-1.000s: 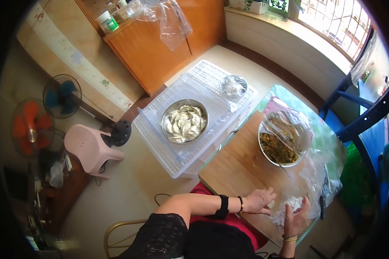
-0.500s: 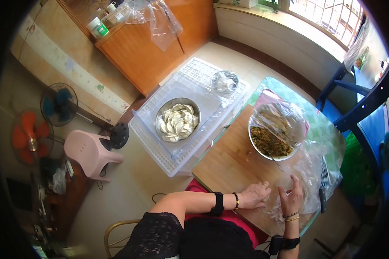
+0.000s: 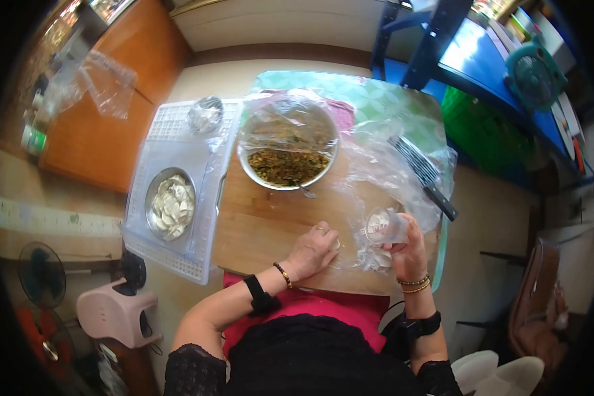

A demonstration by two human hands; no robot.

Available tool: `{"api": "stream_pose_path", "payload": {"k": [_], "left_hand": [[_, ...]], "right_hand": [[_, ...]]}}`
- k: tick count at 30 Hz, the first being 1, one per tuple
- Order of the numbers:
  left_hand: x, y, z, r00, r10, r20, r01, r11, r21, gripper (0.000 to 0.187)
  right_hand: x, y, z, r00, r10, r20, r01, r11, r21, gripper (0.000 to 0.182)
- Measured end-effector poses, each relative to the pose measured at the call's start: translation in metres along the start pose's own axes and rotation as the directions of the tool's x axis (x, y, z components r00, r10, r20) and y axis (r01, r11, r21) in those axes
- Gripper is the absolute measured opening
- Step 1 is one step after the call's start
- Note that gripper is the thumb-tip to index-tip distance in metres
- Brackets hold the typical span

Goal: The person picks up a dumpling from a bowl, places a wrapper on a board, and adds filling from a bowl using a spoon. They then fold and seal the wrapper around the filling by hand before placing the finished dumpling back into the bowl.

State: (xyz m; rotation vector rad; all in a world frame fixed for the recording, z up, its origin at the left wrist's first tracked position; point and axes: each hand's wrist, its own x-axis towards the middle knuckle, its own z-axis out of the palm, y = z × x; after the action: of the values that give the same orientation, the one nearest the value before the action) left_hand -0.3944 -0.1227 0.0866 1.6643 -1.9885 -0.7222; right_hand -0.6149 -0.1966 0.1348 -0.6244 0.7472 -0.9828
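My right hand (image 3: 409,247) is wrapped round a small clear cup (image 3: 384,226) with white stuff in it, tilted above the board's right side. Low on the wooden board (image 3: 257,224), my left hand (image 3: 312,252) has its fingers bent together; a small pale piece (image 3: 336,244) shows at the fingertips. Beyond the hands stands a white bowl of chopped filling (image 3: 289,165), partly under clear film, with a utensil handle at its near rim. Crumpled clear plastic (image 3: 376,158) lies on the right, beside a slotted tool with a black handle (image 3: 440,201).
On the left, a white crate (image 3: 204,257) holds a metal bowl of white dumplings (image 3: 172,206) and a small covered bowl (image 3: 205,115). A pink stool (image 3: 109,313) and fans (image 3: 41,277) stand lower left. Blue furniture (image 3: 475,53) is at upper right.
The view has turned to the right. My right hand now holds the clear cup, where before its fingers were spread and empty. My left hand remains low on the board.
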Motion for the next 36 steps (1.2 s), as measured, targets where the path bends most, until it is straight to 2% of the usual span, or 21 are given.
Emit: {"api": "stream_pose_path", "payload": {"k": [1, 2, 3, 4, 5, 6, 8, 10, 12, 13, 16, 18, 19, 21, 25, 27, 28, 30, 33, 34, 36], "left_hand": [[0.002, 0.005, 0.002, 0.998, 0.061, 0.008, -0.061, 0.998, -0.002, 0.03], [0.004, 0.009, 0.005, 0.993, 0.121, 0.016, -0.121, 0.993, -0.007, 0.027], [0.008, 0.015, 0.009, 0.99, 0.137, 0.035, -0.136, 0.991, -0.009, 0.027], [0.011, 0.021, 0.013, 0.974, 0.224, 0.034, -0.224, 0.975, -0.002, 0.025], [0.014, 0.026, 0.016, 0.95, 0.309, 0.035, -0.31, 0.951, 0.004, 0.023], [0.016, 0.03, 0.02, 0.945, 0.323, 0.055, -0.323, 0.946, 0.004, 0.023], [0.021, 0.035, 0.028, 0.888, 0.419, 0.189, -0.427, 0.904, 0.003, 0.025], [0.024, 0.034, 0.032, 0.864, 0.454, 0.219, -0.465, 0.885, -0.001, 0.031], [0.025, 0.03, 0.03, 0.852, 0.505, 0.135, -0.515, 0.856, 0.043, 0.039], [0.025, 0.027, 0.026, 0.843, 0.515, 0.154, -0.526, 0.849, 0.044, 0.039], [0.025, 0.028, 0.014, 0.863, 0.481, 0.153, -0.499, 0.859, 0.112, 0.045], [0.021, 0.035, 0.01, 0.954, 0.301, -0.019, -0.3, 0.953, 0.036, 0.043], [0.022, 0.036, 0.011, 0.952, 0.305, -0.013, -0.305, 0.952, 0.037, 0.043], [0.022, 0.038, 0.013, 0.978, 0.209, 0.02, -0.21, 0.971, 0.112, 0.037], [0.027, 0.028, 0.021, 0.96, 0.267, 0.089, -0.277, 0.951, 0.135, 0.032], [0.027, 0.03, 0.018, 0.92, 0.385, 0.073, -0.389, 0.921, 0.038, 0.024], [0.025, 0.033, 0.016, 0.921, 0.383, 0.075, -0.387, 0.921, 0.039, 0.024], [0.021, 0.034, 0.013, 0.969, 0.227, 0.097, -0.217, 0.97, -0.11, 0.017], [0.029, 0.022, 0.013, 0.983, 0.169, 0.079, -0.155, 0.975, -0.159, 0.012], [0.032, 0.02, 0.012, 0.982, 0.17, 0.081, -0.156, 0.975, -0.158, 0.012], [0.037, 0.018, 0.01, 0.999, 0.041, 0.02, -0.04, 0.999, -0.022, 0.012]], "right_hand": [[-0.011, 0.006, -0.007, 1.0, -0.01, -0.007, 0.01, 0.997, 0.077, 0.047], [-0.021, 0.01, -0.016, 0.999, -0.022, -0.029, 0.025, 0.996, 0.086, 0.047], [-0.03, 0.014, -0.025, 1.0, 0.027, -0.003, -0.025, 0.976, 0.214, 0.05], [-0.039, 0.018, -0.032, 0.997, 0.069, 0.033, -0.076, 0.938, 0.339, 0.053], [-0.047, 0.022, -0.038, 0.995, 0.035, 0.091, -0.069, 0.912, 0.405, 0.058], [-0.053, 0.026, -0.043, 0.997, 0.022, 0.074, -0.051, 0.907, 0.418, 0.058], [-0.065, 0.03, -0.05, 0.989, -0.022, 0.144, -0.061, 0.836, 0.545, 0.062], [-0.074, 0.034, -0.056, 0.99, -0.02, 0.141, -0.057, 0.849, 0.526, 0.065], [-0.081, 0.039, -0.06, 0.99, -0.013, 0.141, -0.061, 0.86, 0.507, 0.068], [-0.083, 0.043, -0.062, 0.981, -0.001, 0.192, -0.099, 0.852, 0.514, 0.069], [-0.083, 0.054, -0.061, 0.963, -0.001, 0.269, -0.137, 0.858, 0.494, 0.071], [-0.081, 0.056, -0.056, 0.954, -0.002, 0.301, -0.144, 0.876, 0.46, 0.071], [-0.079, 0.053, -0.052, 0.944, 0.03, 0.33, -0.181, 0.881, 0.438, 0.071], [-0.076, 0.051, -0.048, 0.931, 0.06, 0.36, -0.217, 0.884, 0.415, 0.072], [-0.074, 0.053, -0.052, 0.914, 0.059, 0.402, -0.237, 0.881, 0.409, 0.074], [-0.077, 0.055, -0.056, 0.909, 0.067, 0.411, -0.248, 0.88, 0.405, 0.074], [-0.078, 0.055, -0.057, 0.908, 0.095, 0.409, -0.257, 0.895, 0.364, 0.074], [-0.078, 0.06, -0.061, 0.906, 0.117, 0.407, -0.267, 0.904, 0.333, 0.074], [-0.077, 0.074, -0.071, 0.89, 0.2, 0.409, -0.325, 0.908, 0.263, 0.071], [-0.077, 0.077, -0.072, 0.891, 0.245, 0.381, -0.352, 0.904, 0.242, 0.069], [-0.077, 0.08, -0.074, 0.891, 0.288, 0.352, -0.379, 0.898, 0.225, 0.066]]}}
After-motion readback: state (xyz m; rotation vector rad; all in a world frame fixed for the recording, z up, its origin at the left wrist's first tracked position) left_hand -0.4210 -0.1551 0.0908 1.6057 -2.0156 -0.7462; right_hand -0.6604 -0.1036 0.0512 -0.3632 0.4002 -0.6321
